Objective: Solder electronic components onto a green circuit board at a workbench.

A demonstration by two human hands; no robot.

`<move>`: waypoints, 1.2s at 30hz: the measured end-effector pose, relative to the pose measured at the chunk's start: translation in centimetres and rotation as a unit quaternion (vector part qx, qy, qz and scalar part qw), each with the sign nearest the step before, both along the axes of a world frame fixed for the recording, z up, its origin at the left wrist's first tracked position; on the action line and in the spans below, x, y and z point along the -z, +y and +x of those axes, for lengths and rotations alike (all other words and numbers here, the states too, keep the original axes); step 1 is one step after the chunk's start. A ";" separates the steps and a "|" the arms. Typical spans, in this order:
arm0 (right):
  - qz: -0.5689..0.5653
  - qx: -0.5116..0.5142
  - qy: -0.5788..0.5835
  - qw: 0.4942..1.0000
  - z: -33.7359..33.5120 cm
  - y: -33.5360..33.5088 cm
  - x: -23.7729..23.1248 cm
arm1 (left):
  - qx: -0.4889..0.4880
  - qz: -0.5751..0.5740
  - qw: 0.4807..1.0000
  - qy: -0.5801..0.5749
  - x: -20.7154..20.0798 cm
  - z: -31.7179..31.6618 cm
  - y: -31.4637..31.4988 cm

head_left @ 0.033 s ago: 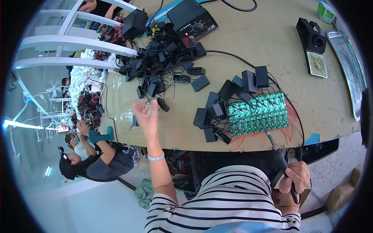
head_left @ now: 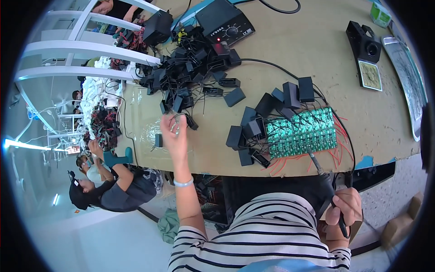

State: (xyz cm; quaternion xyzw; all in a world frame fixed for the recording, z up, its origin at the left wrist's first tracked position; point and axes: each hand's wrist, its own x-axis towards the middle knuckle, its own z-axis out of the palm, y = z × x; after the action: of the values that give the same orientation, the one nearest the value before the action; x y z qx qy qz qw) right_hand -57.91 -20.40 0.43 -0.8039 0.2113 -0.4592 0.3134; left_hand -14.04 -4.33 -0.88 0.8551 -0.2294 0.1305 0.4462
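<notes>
My right hand (head_left: 346, 206) is closed round the handle of a soldering iron (head_left: 324, 176). Its tip reaches the lower edge of a green circuit board panel (head_left: 301, 131), which carries rows of small parts. Black box-shaped parts (head_left: 264, 105) with thin black wires crowd the panel's left and upper sides, and red wires stick out below and to the right. My left hand (head_left: 176, 140) is over the table with thumb and fingers apart, beside the near end of a heap of similar black boxes (head_left: 195, 68). One black box (head_left: 192, 121) lies right by its fingertips; whether they touch its wires I cannot tell.
A black control unit (head_left: 225, 25) with a dial and red light stands behind the heap. At the right are a black iron stand (head_left: 364, 43) with a sponge tray (head_left: 370, 75) and a metal tray (head_left: 403, 81). Other people (head_left: 122, 188) work at the left, beyond white rails.
My left hand has shifted slightly to the right and away from me, closer to the black box at the heap's near end. My right hand and the soldering iron stay put.
</notes>
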 end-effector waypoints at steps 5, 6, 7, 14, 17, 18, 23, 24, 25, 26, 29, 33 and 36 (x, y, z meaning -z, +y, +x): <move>-0.009 -0.015 0.036 0.999 0.4 0.1 -1.1 | 0.082 -0.107 0.988 0.079 1.0 0.3 -2.1; -0.014 -0.026 0.058 0.998 0.3 -0.2 -1.8 | 0.093 -0.117 0.987 0.060 0.3 -0.4 -2.9; -0.004 -0.027 0.042 0.999 0.3 -0.3 -1.7 | 0.118 -0.094 0.988 0.039 -0.5 -1.2 -3.2; 0.005 -0.049 0.039 0.998 0.4 -0.5 0.0 | 0.440 0.198 0.875 -0.039 -8.0 -9.1 -8.2; 0.000 -0.049 0.049 0.998 0.7 -0.9 -0.5 | 0.531 0.261 0.793 -0.146 -9.0 -11.6 -10.6; 0.001 -0.046 0.044 0.998 0.7 -0.8 -0.2 | 0.552 0.289 0.754 -0.208 -9.0 -12.2 -10.9; -0.001 -0.033 0.032 0.999 0.2 -0.8 0.0 | 0.529 0.352 0.726 -0.262 -7.9 -13.6 -11.2; 0.002 -0.035 0.035 0.999 0.2 -0.9 -0.1 | 0.533 0.370 0.707 -0.281 -7.9 -13.7 -11.3; 0.005 -0.037 0.037 0.999 0.2 -0.9 -0.1 | 0.535 0.369 0.706 -0.281 -7.7 -13.8 -11.4; 0.005 -0.037 0.037 0.999 0.2 -1.0 0.0 | 0.542 0.355 0.711 -0.274 -7.6 -13.8 -11.5; 0.006 -0.040 0.035 0.999 0.4 -1.2 0.1 | 0.548 0.315 0.733 -0.249 -6.6 -14.0 -11.8; 0.006 -0.057 0.043 0.997 0.6 -1.6 0.1 | 0.551 0.254 0.773 -0.186 -5.8 -14.5 -12.6; 0.006 -0.062 0.044 0.997 0.8 -1.7 0.2 | 0.546 0.245 0.788 -0.140 -5.7 -14.5 -13.0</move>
State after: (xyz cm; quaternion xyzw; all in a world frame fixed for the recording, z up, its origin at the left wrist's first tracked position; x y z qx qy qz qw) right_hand -57.08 -22.13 0.25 -0.8327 0.1776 -0.4023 0.3364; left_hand -28.54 -17.37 4.82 0.6402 -0.7425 -0.0777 0.1813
